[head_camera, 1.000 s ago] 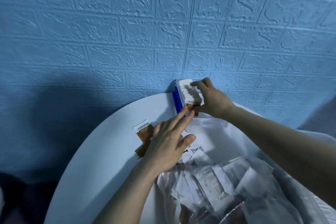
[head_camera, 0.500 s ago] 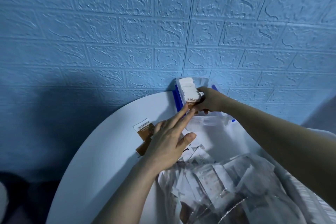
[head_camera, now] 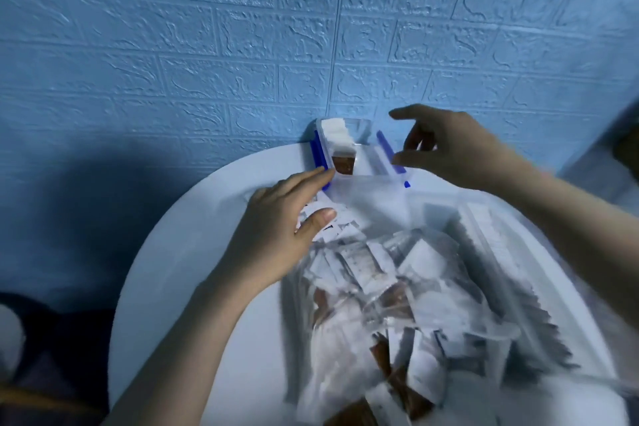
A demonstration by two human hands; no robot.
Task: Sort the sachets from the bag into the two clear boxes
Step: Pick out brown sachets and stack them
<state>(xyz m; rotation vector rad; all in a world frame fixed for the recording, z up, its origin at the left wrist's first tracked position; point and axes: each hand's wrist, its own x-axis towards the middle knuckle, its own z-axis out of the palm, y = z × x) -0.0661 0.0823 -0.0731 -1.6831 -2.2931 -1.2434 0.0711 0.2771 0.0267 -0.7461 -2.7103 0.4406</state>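
Observation:
A clear box with blue clips (head_camera: 366, 162) stands at the table's far edge against the wall, a row of white-and-brown sachets (head_camera: 340, 149) upright along its left side. My right hand (head_camera: 446, 149) hovers just right of the box, fingers spread, holding nothing. My left hand (head_camera: 276, 235) lies flat with straight fingers on loose sachets (head_camera: 332, 228) beside the box's near left corner. A clear plastic bag (head_camera: 380, 304) full of sachets lies in front. A second clear box (head_camera: 491, 235) sits at the right, partly hidden by my right arm.
The round white table (head_camera: 193, 252) is pushed against a blue embossed brick wall (head_camera: 242, 45). Dark floor lies to the left below the table edge.
My right hand has let go of the sachet in the far box and drawn back to the right, fingers spread. My left hand has slid forward over the loose sachets.

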